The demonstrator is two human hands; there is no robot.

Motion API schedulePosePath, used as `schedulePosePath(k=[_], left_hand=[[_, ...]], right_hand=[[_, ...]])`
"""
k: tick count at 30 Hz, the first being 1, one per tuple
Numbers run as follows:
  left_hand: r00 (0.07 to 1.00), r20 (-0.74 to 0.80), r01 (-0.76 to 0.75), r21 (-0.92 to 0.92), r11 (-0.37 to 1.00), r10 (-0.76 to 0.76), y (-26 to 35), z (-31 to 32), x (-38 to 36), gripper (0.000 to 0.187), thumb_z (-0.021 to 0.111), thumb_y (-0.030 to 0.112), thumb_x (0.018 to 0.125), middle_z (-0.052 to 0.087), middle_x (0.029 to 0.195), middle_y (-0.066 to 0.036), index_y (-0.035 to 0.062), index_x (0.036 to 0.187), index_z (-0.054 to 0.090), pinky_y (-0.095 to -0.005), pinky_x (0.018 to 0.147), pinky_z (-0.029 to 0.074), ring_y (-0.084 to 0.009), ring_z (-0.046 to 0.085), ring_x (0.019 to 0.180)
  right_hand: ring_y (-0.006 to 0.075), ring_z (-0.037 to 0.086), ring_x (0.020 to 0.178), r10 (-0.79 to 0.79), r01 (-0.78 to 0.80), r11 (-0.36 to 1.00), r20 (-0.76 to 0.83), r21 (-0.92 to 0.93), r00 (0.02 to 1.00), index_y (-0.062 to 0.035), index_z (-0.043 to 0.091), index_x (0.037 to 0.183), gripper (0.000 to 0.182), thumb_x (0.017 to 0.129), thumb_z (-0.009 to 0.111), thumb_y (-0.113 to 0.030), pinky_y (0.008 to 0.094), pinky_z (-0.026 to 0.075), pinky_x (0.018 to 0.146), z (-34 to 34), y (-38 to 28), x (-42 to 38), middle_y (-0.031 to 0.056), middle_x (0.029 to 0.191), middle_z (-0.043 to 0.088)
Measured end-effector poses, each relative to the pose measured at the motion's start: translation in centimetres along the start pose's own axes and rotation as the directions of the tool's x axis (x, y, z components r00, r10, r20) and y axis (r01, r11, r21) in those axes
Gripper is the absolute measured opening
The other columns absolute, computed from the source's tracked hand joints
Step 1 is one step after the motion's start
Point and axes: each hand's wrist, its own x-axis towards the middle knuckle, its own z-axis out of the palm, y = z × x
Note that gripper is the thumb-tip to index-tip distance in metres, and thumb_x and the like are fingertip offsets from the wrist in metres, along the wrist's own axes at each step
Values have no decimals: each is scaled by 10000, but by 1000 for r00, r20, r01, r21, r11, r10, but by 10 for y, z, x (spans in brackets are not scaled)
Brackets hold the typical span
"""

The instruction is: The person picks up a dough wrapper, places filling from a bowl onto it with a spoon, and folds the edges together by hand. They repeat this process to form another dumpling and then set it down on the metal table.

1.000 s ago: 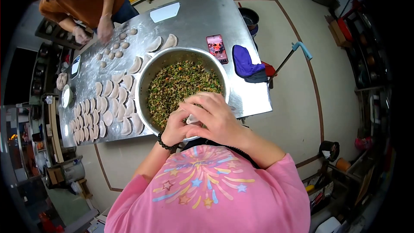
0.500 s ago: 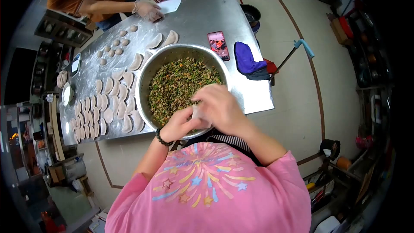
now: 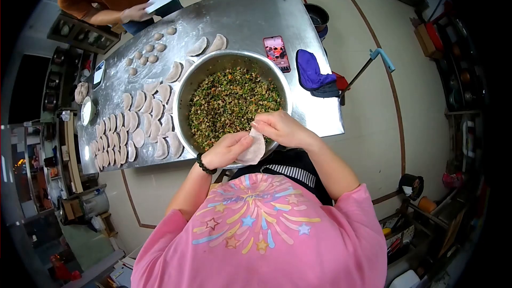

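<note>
A pale dumpling wrapper [image 3: 253, 150] is held over the near rim of a big steel bowl [image 3: 180, 112]. My left hand [image 3: 228, 150], with a dark bead bracelet at the wrist, grips the wrapper's left side between thumb and fingers. The fingertips of my right hand [image 3: 281, 129] pinch its upper edge. Chopped green and brown filling [image 3: 229, 104] with orange bits lies in the bowl. Left of the bowl, rows of folded half-moon dumplings [image 3: 158, 109] rest on the floured steel table [image 3: 234, 16].
Small dough balls [image 3: 152, 58] sit farther back. Across the table a gloved person [image 3: 106, 0] holds a flat white piece [image 3: 160, 1]. To the right are a phone [image 3: 276, 53] and a purple cloth [image 3: 313, 70]. A white bowl [image 3: 87, 111] stands far left.
My hands have drawn slightly apart, and more of the wrapper shows between them. The person opposite has lifted the flat white piece off the table and moved back with it.
</note>
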Motion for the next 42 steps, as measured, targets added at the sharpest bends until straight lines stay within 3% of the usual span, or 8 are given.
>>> schedulePosePath(k=[3,14,23,25,27,29,35,42], left_hand=[[999,-41,17,-70,997,-20,-6,-1,1,382,432,348,944,573,872,6,0,1019,569,-229,689,424,-65,500,782],[995,-82,30,-325,945,-60,-10,5,4,342,392,312,963,576,919,13,20,1050,547,-223,701,440,-60,528,787],[988,-74,73,-547,834,-135,-3,12,5,433,357,389,958,599,979,-57,20,1139,495,-282,720,483,-137,586,824],[994,14,95,-608,789,-109,-2,10,4,448,341,406,955,599,961,-71,20,1134,483,-302,692,495,-169,602,785],[991,-11,95,-632,769,-131,3,14,3,456,334,414,955,602,935,-79,18,1124,483,-301,677,494,-176,603,766],[988,-35,93,-656,749,-153,5,15,3,464,327,422,954,605,910,-86,16,1115,483,-300,661,492,-183,605,747],[996,21,76,-678,731,-84,3,12,5,537,242,460,958,609,814,-107,6,1105,486,-295,642,477,-187,596,715],[996,15,77,-698,712,-92,7,14,10,576,153,508,946,561,987,-68,61,1166,443,-303,693,471,-181,569,786]], right_hand=[[290,538,598,0,4,995,-48,97,999,-9,537,765,314,893,484,-291,366,408,565,3,3,1,159,656,543],[193,539,571,3,1,991,-30,132,1000,10,577,770,329,889,515,-290,326,425,566,10,11,-6,127,629,564],[172,560,590,81,-71,976,-43,205,996,10,586,786,330,889,517,-296,329,431,568,12,18,-9,109,640,586],[156,548,580,62,-47,973,-58,228,996,10,585,775,332,890,517,-294,319,426,556,13,17,-10,90,630,584],[140,536,570,43,-24,968,-72,249,996,11,583,763,335,892,518,-292,308,422,544,12,17,-11,70,619,582],[103,493,533,179,-166,926,-7,339,984,3,572,723,340,897,514,-283,276,398,506,10,15,-11,30,588,549],[79,444,494,205,-188,891,4,414,979,-11,552,679,355,902,507,-284,260,365,469,9,9,-10,3,538,485],[82,441,503,204,-193,915,6,353,979,-6,551,677,366,902,502,-289,265,366,481,8,13,-7,5,544,489]])
